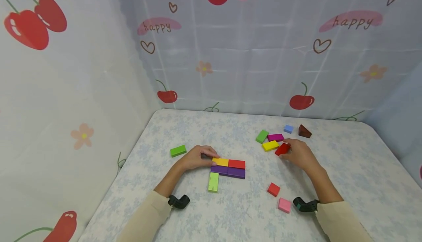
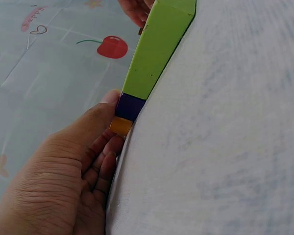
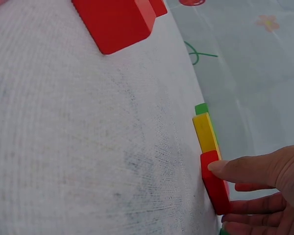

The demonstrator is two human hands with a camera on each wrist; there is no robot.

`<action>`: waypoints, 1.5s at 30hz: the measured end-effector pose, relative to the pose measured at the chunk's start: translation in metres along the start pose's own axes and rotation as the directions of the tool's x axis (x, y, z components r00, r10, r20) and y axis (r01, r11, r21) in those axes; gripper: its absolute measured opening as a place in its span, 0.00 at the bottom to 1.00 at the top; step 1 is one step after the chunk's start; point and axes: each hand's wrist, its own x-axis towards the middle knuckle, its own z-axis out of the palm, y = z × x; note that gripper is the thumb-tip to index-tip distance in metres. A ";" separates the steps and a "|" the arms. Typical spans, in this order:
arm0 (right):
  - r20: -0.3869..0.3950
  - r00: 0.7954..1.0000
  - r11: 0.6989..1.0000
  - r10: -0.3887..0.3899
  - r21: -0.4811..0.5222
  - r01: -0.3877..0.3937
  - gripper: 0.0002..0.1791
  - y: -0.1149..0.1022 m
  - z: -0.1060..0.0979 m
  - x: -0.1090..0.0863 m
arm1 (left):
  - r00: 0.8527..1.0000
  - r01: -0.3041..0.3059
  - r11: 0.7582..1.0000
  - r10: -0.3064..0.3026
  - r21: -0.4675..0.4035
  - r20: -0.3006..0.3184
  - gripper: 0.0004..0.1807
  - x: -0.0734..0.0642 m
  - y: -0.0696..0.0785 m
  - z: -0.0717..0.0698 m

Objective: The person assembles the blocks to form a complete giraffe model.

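My left hand [image 1: 195, 158] holds the left end of a yellow block [image 1: 221, 162] between thumb and fingers. Right of that block lies a red block [image 1: 236, 164], and two purple blocks [image 1: 236, 172] run along their near side. A light green block [image 1: 213, 182] stands out from the left purple one towards me. In the left wrist view, this light green block [image 2: 159, 49] partly covers the group. On the right, my right hand [image 1: 300, 155] pinches a red rectangular block [image 1: 283, 149]; its thumb presses that red block [image 3: 214, 183] in the right wrist view.
Beside the right hand lie a yellow block [image 1: 270, 146], a magenta block [image 1: 276, 137] and a green block [image 1: 262, 136]. Farther back are a blue block [image 1: 288, 129] and a brown wedge [image 1: 304, 131]. Nearer sit a red square [image 1: 273, 189] and a pink square [image 1: 284, 205]. Another green block [image 1: 178, 151] lies left.
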 end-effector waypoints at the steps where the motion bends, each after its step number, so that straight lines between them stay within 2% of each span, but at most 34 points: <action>1: 0.002 1.000 1.000 -0.003 -0.010 0.003 0.36 0.000 0.000 0.000 | 1.000 -0.003 1.000 0.003 -0.001 0.001 0.16 0.000 0.000 0.000; 8: 0.007 0.999 0.996 -0.043 -0.084 0.043 0.31 -0.003 -0.005 -0.002 | 1.000 -0.002 1.000 0.002 0.014 0.004 0.16 0.000 -0.001 0.000; 16: -0.036 0.997 0.997 -0.063 -0.052 0.061 0.29 -0.013 -0.010 -0.009 | 1.000 -0.011 1.000 0.011 0.007 -0.001 0.16 -0.001 0.001 0.000; 26: -0.084 0.987 0.989 -0.137 -0.071 0.131 0.29 -0.036 -0.015 -0.017 | 1.000 -0.013 1.000 0.013 -0.010 -0.006 0.16 0.000 0.002 0.000; 35: -0.100 0.974 0.977 -0.204 -0.077 0.197 0.29 -0.053 -0.015 -0.026 | 1.000 -0.007 1.000 0.007 0.018 0.002 0.16 -0.001 -0.001 0.001; 45: -0.121 0.962 0.968 -0.244 -0.086 0.235 0.30 -0.066 -0.010 -0.028 | 1.000 -0.026 0.999 0.026 -0.029 -0.004 0.16 -0.001 0.000 0.000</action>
